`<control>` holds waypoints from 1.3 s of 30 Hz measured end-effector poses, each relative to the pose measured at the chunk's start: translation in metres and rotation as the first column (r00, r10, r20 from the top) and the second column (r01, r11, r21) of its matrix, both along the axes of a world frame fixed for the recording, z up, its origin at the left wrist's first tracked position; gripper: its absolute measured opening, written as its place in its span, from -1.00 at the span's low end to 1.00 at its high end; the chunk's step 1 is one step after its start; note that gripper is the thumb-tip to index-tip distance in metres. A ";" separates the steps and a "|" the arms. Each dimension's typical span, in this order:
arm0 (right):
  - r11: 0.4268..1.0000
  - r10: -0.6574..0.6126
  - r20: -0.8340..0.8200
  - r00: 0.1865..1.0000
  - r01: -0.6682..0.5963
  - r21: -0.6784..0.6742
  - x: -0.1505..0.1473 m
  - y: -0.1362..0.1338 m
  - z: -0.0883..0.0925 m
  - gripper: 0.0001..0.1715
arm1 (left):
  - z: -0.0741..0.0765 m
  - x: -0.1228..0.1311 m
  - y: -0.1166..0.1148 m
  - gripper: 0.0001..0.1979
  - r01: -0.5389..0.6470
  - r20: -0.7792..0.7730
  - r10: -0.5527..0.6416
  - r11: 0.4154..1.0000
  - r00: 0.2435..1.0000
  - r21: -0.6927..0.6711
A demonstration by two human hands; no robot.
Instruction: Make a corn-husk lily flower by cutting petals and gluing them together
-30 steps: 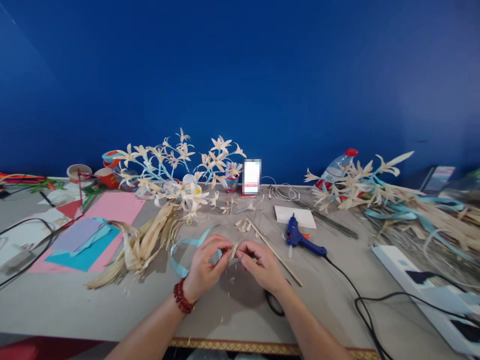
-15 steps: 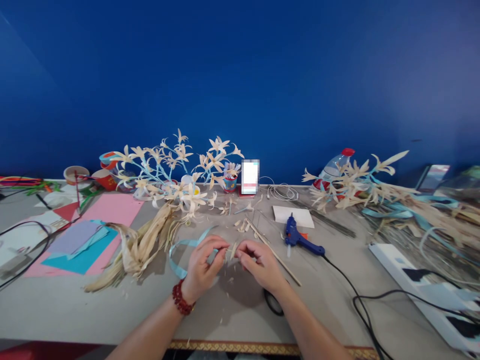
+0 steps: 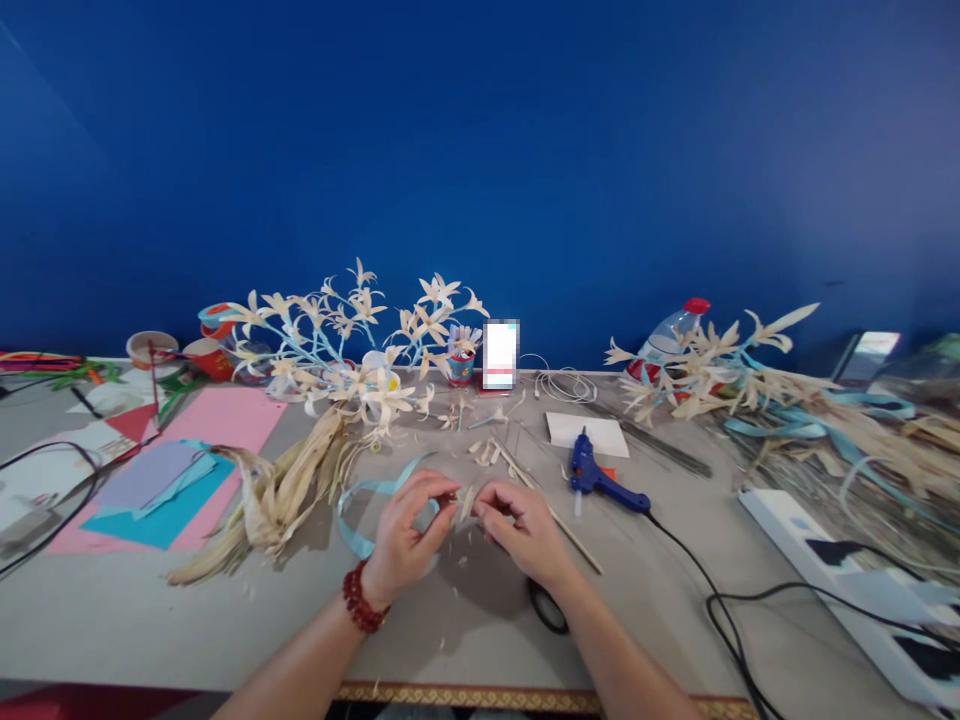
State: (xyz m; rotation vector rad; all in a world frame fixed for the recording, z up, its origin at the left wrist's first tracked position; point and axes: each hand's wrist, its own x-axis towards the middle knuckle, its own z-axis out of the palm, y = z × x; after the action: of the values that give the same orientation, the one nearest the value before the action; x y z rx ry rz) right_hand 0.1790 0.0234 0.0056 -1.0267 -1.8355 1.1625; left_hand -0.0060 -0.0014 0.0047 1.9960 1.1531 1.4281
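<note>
Over the middle of the table, my left hand (image 3: 414,520) and my right hand (image 3: 519,525) face each other with thumbs and forefingers pinched. A small pale strip of corn husk (image 3: 466,502) shows between the fingertips, which partly hide its ends. A red bead bracelet (image 3: 364,598) is round the left wrist. Behind the left hand curls a light blue ribbon (image 3: 358,540). Beneath the right forearm lies a black loop (image 3: 547,607), probably a scissors handle, mostly covered. Small husk petals (image 3: 487,453) and a thin stick (image 3: 574,540) lie beyond the right hand.
A blue glue gun (image 3: 604,478) lies at right, its cord running past a white power strip (image 3: 802,570). Dried husks (image 3: 289,490) and coloured paper (image 3: 142,525) are at left. Husk flowers (image 3: 352,320) stand behind, near a phone (image 3: 500,355); more flowers (image 3: 712,360) are right.
The fingertips have shifted very slightly, and the husk strip between them sits at a slightly different angle. Nothing else on the table has visibly moved.
</note>
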 end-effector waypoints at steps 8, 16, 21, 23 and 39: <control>1.000 -0.010 0.020 1.000 0.010 -0.003 0.000 0.000 0.002 -0.82 | 0.004 0.000 -0.001 -0.90 -0.049 0.016 0.049 0.999 0.999 -0.001; 0.999 -0.026 0.006 1.000 0.026 -0.031 0.000 0.000 0.000 -0.83 | 0.001 0.000 0.000 -0.88 -0.081 0.044 0.081 0.997 0.996 -0.003; 0.999 -0.040 0.010 0.999 0.040 -0.020 0.001 0.000 0.000 -0.83 | -0.001 0.000 0.000 -0.85 -0.104 0.028 0.104 0.995 0.994 0.001; 0.999 -0.052 0.003 0.999 0.052 -0.013 0.001 0.000 0.001 -0.83 | 0.001 0.000 0.000 -0.85 -0.107 0.007 0.106 0.994 0.994 0.020; 0.995 -0.091 -0.015 0.996 0.092 0.029 0.001 0.000 0.004 -0.82 | 0.005 -0.001 0.001 -0.87 -0.122 -0.082 0.124 0.992 0.989 0.036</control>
State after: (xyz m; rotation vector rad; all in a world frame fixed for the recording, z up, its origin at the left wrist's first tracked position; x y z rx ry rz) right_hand 0.1796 0.0229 0.0099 -1.0718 -1.7710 1.0822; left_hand -0.0073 -0.0005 0.0096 2.0556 1.3190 1.4413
